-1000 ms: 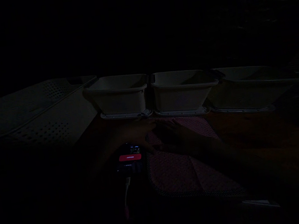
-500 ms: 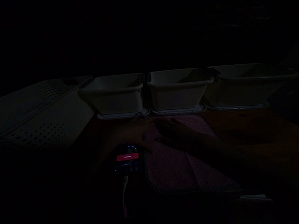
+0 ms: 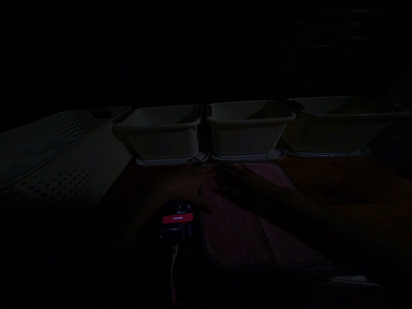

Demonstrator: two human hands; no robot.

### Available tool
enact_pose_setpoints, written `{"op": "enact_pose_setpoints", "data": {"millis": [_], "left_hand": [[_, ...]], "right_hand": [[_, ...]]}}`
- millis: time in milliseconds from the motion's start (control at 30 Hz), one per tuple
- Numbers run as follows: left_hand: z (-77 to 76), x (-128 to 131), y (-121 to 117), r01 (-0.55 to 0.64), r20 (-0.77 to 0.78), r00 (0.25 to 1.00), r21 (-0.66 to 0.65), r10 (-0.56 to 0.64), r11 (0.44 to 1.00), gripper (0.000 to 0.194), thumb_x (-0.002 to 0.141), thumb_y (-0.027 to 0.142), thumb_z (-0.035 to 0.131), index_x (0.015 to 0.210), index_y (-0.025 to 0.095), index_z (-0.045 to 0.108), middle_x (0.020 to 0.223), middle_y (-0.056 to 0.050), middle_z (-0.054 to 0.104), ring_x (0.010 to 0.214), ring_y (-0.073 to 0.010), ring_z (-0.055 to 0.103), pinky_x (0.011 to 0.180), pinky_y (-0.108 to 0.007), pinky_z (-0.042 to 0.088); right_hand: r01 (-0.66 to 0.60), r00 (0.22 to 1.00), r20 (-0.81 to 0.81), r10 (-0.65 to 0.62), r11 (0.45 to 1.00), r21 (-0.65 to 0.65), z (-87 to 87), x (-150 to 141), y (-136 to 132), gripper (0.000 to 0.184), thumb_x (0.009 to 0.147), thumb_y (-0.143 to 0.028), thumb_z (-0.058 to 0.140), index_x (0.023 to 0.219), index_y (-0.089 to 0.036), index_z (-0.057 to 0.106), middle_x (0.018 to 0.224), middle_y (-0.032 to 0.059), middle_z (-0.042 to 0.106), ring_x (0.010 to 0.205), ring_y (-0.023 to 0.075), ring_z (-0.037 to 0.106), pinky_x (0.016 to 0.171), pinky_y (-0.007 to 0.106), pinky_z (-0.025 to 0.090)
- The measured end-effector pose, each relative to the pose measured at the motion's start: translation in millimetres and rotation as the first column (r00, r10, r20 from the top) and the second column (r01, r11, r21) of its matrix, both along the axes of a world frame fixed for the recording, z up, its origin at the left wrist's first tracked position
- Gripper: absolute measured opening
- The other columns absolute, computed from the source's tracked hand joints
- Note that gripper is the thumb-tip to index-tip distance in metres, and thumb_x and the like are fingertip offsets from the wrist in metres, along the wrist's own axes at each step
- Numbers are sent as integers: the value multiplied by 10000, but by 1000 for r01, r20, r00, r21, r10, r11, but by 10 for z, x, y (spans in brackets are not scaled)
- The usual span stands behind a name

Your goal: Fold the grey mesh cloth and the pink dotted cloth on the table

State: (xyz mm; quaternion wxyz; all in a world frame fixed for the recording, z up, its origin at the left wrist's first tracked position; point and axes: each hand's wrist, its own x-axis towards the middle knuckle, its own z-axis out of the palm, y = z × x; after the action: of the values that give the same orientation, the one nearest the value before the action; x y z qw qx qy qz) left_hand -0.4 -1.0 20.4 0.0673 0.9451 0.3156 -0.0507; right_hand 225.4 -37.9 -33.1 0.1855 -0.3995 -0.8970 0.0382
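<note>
The view is very dark. A pink cloth (image 3: 236, 237) with a dark stitched border lies flat on the brown table, a crease running through it. My right hand (image 3: 236, 181) rests over its upper part, fingers stretched out and the thumb apart. At the cloth's upper left edge is my left hand (image 3: 189, 181), its thumb pointing down onto the cloth; the fingers look extended, though their tips are lost in shadow. Neither hand shows anything held. Just below my left hand lies a phone (image 3: 177, 225) with a lit screen and a red bar, a cable (image 3: 173, 261) plugged into it.
Behind the cloth stand three pale tubs in a row: a left tub (image 3: 164, 142), a middle tub (image 3: 247, 136) and a right tub (image 3: 329, 132). A large perforated basket (image 3: 107, 163) is at the left. A pale thin object (image 3: 350, 280) lies near the lower right.
The picture has shifted a little, with the tubs sitting slightly lower, and it looks dimmer. My left hand appears slightly further right, closer to my right hand. Both hands stay at the cloth.
</note>
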Motion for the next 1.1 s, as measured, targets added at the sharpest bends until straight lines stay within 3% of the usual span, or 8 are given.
{"op": "enact_pose_setpoints", "data": {"millis": [100,367,500,567,633,833,967,1100], "left_hand": [[-44,-1,53,56,-35,998,11,-55,998,881,706,560,775,1424,169,445,1537,-150,396,1407,-300,364,1132,-354,276],[-23,1,62,50,9,999,-18,-50,999,861,739,505,777,1464,253,388,1544,-92,404,1398,-281,382,1122,-368,294],[-11,32,72,34,118,993,-31,-30,999,506,933,380,597,1397,221,473,1440,-82,526,1277,-221,517,1042,-318,383],[8,54,82,12,137,991,-19,-9,1000,362,1004,288,449,1347,199,522,1374,-86,578,1193,-194,576,992,-296,418],[37,74,94,-26,130,991,-10,27,1000,345,1015,254,383,1307,211,561,1314,-77,620,1118,-190,617,940,-292,448],[75,87,126,-132,99,987,30,128,991,308,967,330,458,1156,209,670,1177,-95,684,1031,-231,654,876,-316,474],[16,99,113,-179,53,983,62,176,982,317,967,287,442,1175,221,673,1179,-107,680,1027,-246,653,873,-340,474],[-49,130,113,-171,42,985,109,167,979,331,963,207,417,1168,191,678,1145,-119,689,1011,-237,658,869,-329,481]], "right_hand": [[-55,998,42,54,998,16,0,-26,-37,497,990,-433,422,1426,-200,473,1551,131,382,1431,282,353,1141,534,322],[-96,988,125,91,995,40,81,-59,-86,449,959,-309,452,1400,-262,520,1475,47,505,1332,247,492,1153,486,328],[-74,996,45,73,997,23,95,-84,-143,441,984,-301,420,1418,-309,499,1448,15,536,1283,225,546,1153,487,338],[-89,996,31,88,996,13,91,-81,-170,434,998,-335,407,1419,-293,504,1469,22,512,1327,226,507,1171,501,313],[-105,994,41,105,994,-4,96,-75,-186,431,1007,-374,391,1407,-277,522,1496,29,476,1377,230,452,1186,516,284],[-61,996,66,63,998,-34,72,-91,-149,578,1006,-505,343,1481,-188,433,1553,91,378,1440,260,356,1184,523,285],[-27,991,129,29,999,-21,-46,-79,-90,666,1002,-557,283,1518,-143,363,1577,137,303,1466,301,293,1186,583,235],[-16,987,160,21,999,-32,-94,-68,-67,699,997,-589,241,1528,-146,344,1588,130,275,1478,294,261,1191,573,227]]}}
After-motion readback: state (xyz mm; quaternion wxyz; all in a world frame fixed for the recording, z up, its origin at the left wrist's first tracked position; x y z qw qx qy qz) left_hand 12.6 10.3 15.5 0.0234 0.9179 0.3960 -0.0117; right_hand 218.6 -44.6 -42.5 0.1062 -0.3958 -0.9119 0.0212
